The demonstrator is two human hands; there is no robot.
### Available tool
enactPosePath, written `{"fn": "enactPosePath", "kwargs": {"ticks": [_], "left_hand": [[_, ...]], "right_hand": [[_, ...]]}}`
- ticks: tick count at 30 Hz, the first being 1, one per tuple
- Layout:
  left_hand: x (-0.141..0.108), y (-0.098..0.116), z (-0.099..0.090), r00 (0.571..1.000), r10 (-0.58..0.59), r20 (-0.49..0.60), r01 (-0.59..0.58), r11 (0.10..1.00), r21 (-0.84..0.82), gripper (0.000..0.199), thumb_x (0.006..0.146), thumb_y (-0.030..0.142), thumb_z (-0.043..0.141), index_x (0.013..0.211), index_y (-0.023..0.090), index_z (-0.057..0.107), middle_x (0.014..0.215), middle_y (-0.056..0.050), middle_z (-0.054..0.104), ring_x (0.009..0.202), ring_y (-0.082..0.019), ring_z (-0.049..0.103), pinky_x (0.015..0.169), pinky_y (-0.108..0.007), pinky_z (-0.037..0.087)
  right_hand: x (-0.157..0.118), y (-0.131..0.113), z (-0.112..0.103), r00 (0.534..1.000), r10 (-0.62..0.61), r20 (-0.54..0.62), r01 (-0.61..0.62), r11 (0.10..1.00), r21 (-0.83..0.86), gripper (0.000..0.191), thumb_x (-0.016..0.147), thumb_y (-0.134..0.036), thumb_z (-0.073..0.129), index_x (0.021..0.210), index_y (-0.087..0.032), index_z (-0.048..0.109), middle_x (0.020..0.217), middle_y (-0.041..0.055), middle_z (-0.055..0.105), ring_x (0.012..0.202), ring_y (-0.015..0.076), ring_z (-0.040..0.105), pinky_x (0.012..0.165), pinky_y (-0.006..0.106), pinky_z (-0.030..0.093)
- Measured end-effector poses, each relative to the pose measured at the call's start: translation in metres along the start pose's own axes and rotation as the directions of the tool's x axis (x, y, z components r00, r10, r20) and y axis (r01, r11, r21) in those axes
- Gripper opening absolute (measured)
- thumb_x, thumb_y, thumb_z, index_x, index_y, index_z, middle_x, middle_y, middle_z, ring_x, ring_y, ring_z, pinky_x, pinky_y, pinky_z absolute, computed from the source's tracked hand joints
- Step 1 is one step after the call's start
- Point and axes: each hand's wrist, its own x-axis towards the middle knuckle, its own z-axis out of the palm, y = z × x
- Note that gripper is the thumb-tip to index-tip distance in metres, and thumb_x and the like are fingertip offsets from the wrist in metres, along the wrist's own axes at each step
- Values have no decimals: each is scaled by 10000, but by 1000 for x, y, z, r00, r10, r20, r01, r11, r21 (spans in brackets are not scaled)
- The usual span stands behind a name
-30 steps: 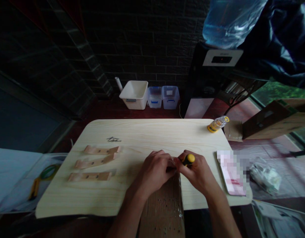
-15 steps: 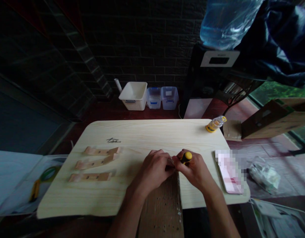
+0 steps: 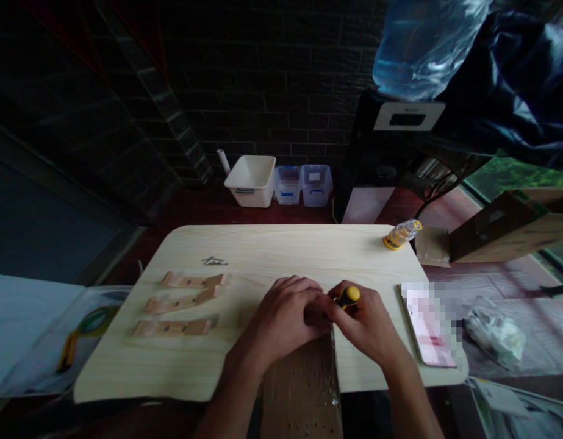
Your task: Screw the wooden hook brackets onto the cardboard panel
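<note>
My right hand (image 3: pixel 366 320) is closed round a screwdriver, whose yellow-and-black handle (image 3: pixel 351 296) sticks out between thumb and fingers. Beside it my left hand (image 3: pixel 288 314) has its fingers curled together, and what they pinch is hidden. The fingertips of both hands meet over the far end of a pierced brown cardboard piece (image 3: pixel 304 390) that runs toward me. On the left of the table lie three wooden pieces, the far one (image 3: pixel 185 281), the middle one (image 3: pixel 180 301) and the near one (image 3: pixel 171 328), with dark round spots on them. Beyond them is a small pile of thin dark screws (image 3: pixel 213 261).
A clear bottle with a yellow base (image 3: pixel 402 234) stands at the table's (image 3: pixel 281 244) far right corner. A phone-like slab (image 3: pixel 427 329), partly pixelated, lies on the right side. Plastic bins (image 3: pixel 251 183) and a water dispenser (image 3: pixel 377 158) stand beyond the table.
The whole view has shifted slightly, with things sitting a little lower and further right. Both hands stay together at the cardboard's far end, the screwdriver still in the right one.
</note>
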Motion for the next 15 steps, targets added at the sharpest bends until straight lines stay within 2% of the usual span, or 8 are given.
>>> {"fn": "enactPosePath", "kwargs": {"ticks": [2, 5, 8, 12, 15], "left_hand": [[-3, 0, -7, 1000, -6, -22, 5, 999, -52, 352, 740, 317, 838, 1051, 261, 683, 1117, -9, 696, 1062, -230, 606, 953, -383, 452], [-8, -4, -7, 999, -45, -9, 44, 990, -133, 304, 770, 330, 815, 1035, 263, 681, 1068, -1, 705, 1025, -212, 621, 915, -355, 480], [-16, -13, 5, 996, -87, -15, 82, 974, -213, 265, 773, 300, 808, 1004, 271, 682, 1007, 12, 713, 967, -197, 644, 871, -336, 504], [-28, -23, 25, 975, -176, -137, 125, 939, -321, 479, 740, 251, 818, 1176, 282, 621, 1135, -20, 708, 1042, -208, 661, 924, -357, 518], [-36, -27, 33, 960, -206, -188, 130, 927, -352, 504, 763, 236, 792, 1225, 289, 597, 1154, -32, 711, 1086, -215, 661, 972, -387, 512]], "right_hand": [[-1, -3, -1, 1000, 1, 20, -2, 1000, 12, 204, 919, -379, 640, 821, -201, 660, 745, 1, 683, 670, 139, 607, 608, 246, 435], [-1, -6, -3, 1000, -21, 22, 21, 1000, -17, 238, 909, -419, 647, 832, -195, 668, 751, 12, 687, 674, 146, 610, 606, 256, 438], [-2, -10, -5, 998, -61, -6, 60, 996, -72, 257, 928, -416, 611, 819, -189, 659, 735, 21, 675, 656, 145, 596, 600, 262, 436], [-5, -17, -7, 993, -118, -26, 113, 985, -130, 164, 928, -301, 582, 815, -199, 642, 747, 16, 659, 664, 138, 591, 618, 256, 438], [-9, -23, -6, 994, -107, -4, 105, 983, -154, 55, 894, -230, 599, 861, -213, 638, 788, 1, 664, 670, 130, 594, 618, 239, 439]]}}
